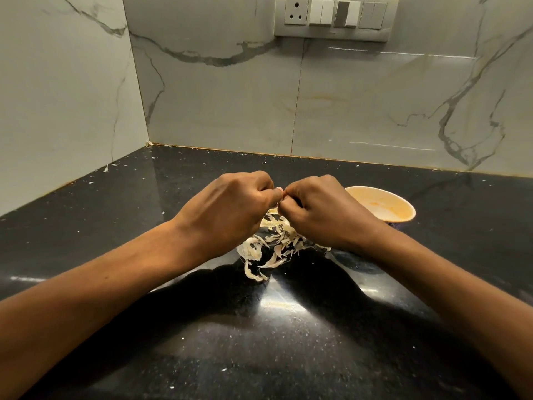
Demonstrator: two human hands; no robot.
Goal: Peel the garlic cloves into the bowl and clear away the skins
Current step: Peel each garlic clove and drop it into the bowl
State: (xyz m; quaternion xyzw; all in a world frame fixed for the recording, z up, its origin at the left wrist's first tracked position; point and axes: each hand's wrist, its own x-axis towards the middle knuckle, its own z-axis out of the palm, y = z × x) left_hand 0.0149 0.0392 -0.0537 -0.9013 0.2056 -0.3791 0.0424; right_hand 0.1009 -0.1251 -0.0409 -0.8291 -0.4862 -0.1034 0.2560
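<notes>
Marble-veined wall tiles (230,96) rise behind a black speckled worktop (288,356), meeting it at the back edge and turning at the back-left corner. A white switch and socket plate (334,17) sits high on the back wall.

Both bare forearms reach in from the near edge and the hands meet over the middle of the worktop. The left hand (230,206) is knuckles-up, its fingers (261,183) curled in tight, thumb tip pressed toward the other hand. The right hand (320,212) mirrors it, fingers (291,194) curled under, tips touching those of the left. Between the two sets of fingertips a small pale piece (279,189) is pinched by both hands; almost all of it is hidden, so whether it is a clove or a strip of skin cannot be told.

Directly beneath the hands lies a loose heap of pale papery garlic skins (274,246), spreading a little toward the near edge, partly covered by both wrists.

The bowl (398,210) stands on the worktop just behind the right hand, on the right side and nearer the back edge. Its inside looks yellowish-orange; part of it is hidden by the hand, and its contents cannot be made out.

Small white flecks (106,168) are scattered along the left edge, the back-left corner and across the dark surface.
</notes>
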